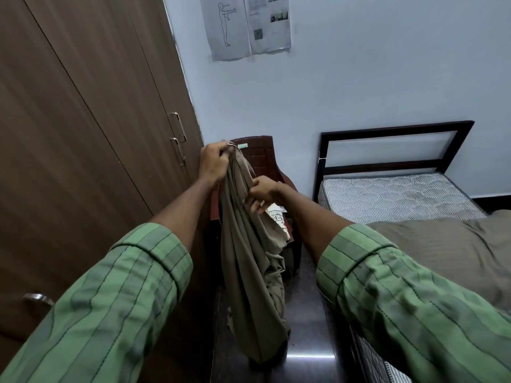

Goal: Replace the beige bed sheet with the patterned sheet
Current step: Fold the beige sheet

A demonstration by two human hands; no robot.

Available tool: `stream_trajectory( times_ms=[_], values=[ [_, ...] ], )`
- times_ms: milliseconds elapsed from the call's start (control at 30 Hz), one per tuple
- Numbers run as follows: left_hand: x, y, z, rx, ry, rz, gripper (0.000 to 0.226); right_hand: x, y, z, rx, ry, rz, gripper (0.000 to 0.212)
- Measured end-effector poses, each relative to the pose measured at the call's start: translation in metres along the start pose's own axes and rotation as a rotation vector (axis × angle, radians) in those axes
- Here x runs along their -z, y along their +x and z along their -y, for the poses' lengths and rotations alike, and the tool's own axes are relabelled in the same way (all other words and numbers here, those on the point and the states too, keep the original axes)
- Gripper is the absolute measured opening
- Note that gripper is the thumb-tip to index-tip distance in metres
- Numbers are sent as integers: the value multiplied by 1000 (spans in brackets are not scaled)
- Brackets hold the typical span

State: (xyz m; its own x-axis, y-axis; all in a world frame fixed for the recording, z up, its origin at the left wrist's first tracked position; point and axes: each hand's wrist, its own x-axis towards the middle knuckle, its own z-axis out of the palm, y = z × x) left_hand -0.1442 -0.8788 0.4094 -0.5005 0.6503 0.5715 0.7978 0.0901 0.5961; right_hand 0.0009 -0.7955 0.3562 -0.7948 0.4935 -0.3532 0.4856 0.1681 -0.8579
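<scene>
At frame centre we hold the beige bed sheet [249, 261] bunched and hanging down toward the dark floor [309, 341]. Our left hand [214, 164] grips its gathered top edge, fingers clenched around the cloth. Our right hand [262, 193], lower and just right of the left, pinches a fold of the same sheet. Behind the sheet stands a brown chair [262, 156]; the patterned sheet [278, 218] lies on its seat, partly hidden. At right of frame, the bed [392, 197] shows a bare striped mattress. A wardrobe [83, 120] fills the left side.
</scene>
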Motion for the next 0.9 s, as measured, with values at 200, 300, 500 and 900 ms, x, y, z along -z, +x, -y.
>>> stream_trajectory(
  times_ms=[200, 300, 500, 900],
  values=[
    [10, 19, 11, 127, -134, -186, 34, -16, -2, -39, -80, -322, 17, 30],
    [18, 27, 2, 106, -123, -244, 26, -20, -8, -52, -96, -477, 8, 31],
    [20, 24, -8, 74, -110, -372, 19, -26, -8, -79, -140, -500, -45, 34],
    [46, 32, 15, 192, -58, -451, 25, -12, -15, -130, -223, -556, -362, 38]
  ],
)
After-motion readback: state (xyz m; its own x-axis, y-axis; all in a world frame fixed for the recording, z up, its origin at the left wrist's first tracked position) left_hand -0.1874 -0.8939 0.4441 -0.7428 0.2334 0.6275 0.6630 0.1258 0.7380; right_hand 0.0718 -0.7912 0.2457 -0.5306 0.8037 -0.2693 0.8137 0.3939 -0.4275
